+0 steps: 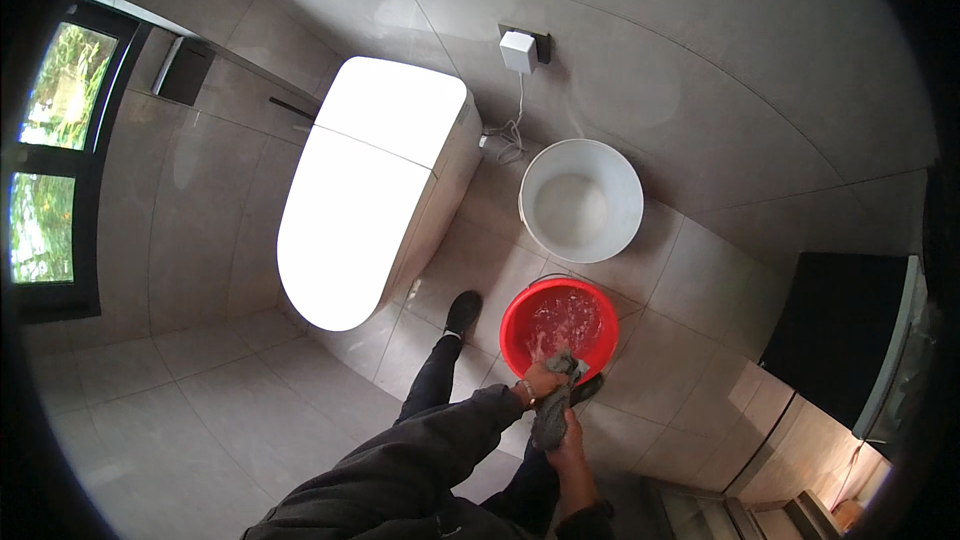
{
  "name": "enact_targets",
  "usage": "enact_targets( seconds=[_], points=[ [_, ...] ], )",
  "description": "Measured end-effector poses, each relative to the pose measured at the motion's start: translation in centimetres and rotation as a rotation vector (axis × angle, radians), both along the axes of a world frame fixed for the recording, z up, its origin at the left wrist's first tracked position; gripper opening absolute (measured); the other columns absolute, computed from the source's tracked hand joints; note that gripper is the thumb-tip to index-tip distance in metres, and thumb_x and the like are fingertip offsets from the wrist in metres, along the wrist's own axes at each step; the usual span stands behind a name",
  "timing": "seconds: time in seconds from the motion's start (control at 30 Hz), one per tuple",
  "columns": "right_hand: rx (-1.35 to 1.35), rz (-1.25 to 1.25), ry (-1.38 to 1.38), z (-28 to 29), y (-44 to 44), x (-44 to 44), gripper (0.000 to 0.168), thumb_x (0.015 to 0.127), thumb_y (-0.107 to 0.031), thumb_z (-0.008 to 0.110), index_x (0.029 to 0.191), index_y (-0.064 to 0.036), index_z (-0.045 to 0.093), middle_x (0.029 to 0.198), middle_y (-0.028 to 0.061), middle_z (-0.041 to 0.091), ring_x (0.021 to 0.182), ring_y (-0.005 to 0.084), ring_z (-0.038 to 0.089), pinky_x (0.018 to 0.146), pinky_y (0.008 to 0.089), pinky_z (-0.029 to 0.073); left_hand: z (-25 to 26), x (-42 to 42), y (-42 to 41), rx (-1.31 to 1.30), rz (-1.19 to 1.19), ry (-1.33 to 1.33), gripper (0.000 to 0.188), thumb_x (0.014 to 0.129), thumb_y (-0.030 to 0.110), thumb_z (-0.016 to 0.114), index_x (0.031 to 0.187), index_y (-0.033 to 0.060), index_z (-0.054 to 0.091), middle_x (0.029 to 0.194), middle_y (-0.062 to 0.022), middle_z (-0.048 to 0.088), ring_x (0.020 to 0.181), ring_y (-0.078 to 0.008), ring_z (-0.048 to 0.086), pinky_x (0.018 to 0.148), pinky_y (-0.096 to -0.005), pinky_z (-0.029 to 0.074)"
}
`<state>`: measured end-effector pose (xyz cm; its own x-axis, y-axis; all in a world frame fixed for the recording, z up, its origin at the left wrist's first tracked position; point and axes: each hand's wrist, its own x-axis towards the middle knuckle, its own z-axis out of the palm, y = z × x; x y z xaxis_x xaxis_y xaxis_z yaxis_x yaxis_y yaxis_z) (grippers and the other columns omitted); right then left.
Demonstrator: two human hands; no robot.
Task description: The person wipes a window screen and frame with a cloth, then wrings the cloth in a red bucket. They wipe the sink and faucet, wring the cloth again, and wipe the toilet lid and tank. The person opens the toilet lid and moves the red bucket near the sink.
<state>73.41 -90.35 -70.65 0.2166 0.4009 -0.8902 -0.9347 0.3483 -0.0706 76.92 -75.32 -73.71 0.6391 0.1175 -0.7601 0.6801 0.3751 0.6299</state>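
Note:
A wet grey cloth (553,416) is bunched between my two hands over the near rim of a red bucket (508,337). My left hand (541,381) grips its upper part, with a band around the wrist. Lower down, my right hand (568,441) holds the other end against its palm. Water (570,319) in the bucket looks stirred and frothy, and part of the cloth hangs over it. The bucket's thin handle rests at its far side.
A white bucket (581,202) stands beyond the red one. At left is a white toilet (360,217) with its lid down. A white plug (518,52) with a cord sits in the wall socket. A dark cabinet (836,337) is at right. My shoe (464,311) is on the tiled floor.

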Motion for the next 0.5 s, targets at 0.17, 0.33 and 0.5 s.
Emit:
enact_targets(
  seconds=[0.17,0.33,0.5],
  points=[
    [-0.767,0.712,-0.677,1.4,2.7,3.0,0.043,0.084,-0.024,0.050,0.121,-0.003,0.046,0.105,0.0158,0.058,0.094,0.0285,0.057,0.083,0.0377,0.045,2.2,3.8,0.1,0.432,-0.364,0.293,0.054,0.065,0.018,0.066,0.115,0.0046,0.050,0.097,-0.0181,0.062,0.089,-0.0315,0.061,0.077,-0.0385,0.048],
    [-0.700,0.804,-0.820,2.9,2.9,4.2,0.057,0.086,-0.020,0.047,0.137,-0.005,0.027,0.126,0.0170,0.046,0.114,0.0254,0.047,0.095,0.0349,0.037,3.7,4.2,0.4,0.544,-0.358,0.233,0.067,0.063,0.023,0.068,0.121,0.0034,0.039,0.095,-0.0251,0.058,0.090,-0.0381,0.058,0.077,-0.0433,0.048],
    [0.023,0.144,-0.342,8.3,2.8,5.1,0.063,0.084,-0.017,0.052,0.138,-0.008,0.022,0.131,0.0142,0.040,0.116,0.0275,0.045,0.097,0.0357,0.036,6.9,3.5,0.8,0.518,-0.379,0.187,0.067,0.064,0.025,0.068,0.120,-0.0009,0.040,0.108,-0.0278,0.052,0.096,-0.0412,0.054,0.082,-0.0448,0.045]
  ],
)
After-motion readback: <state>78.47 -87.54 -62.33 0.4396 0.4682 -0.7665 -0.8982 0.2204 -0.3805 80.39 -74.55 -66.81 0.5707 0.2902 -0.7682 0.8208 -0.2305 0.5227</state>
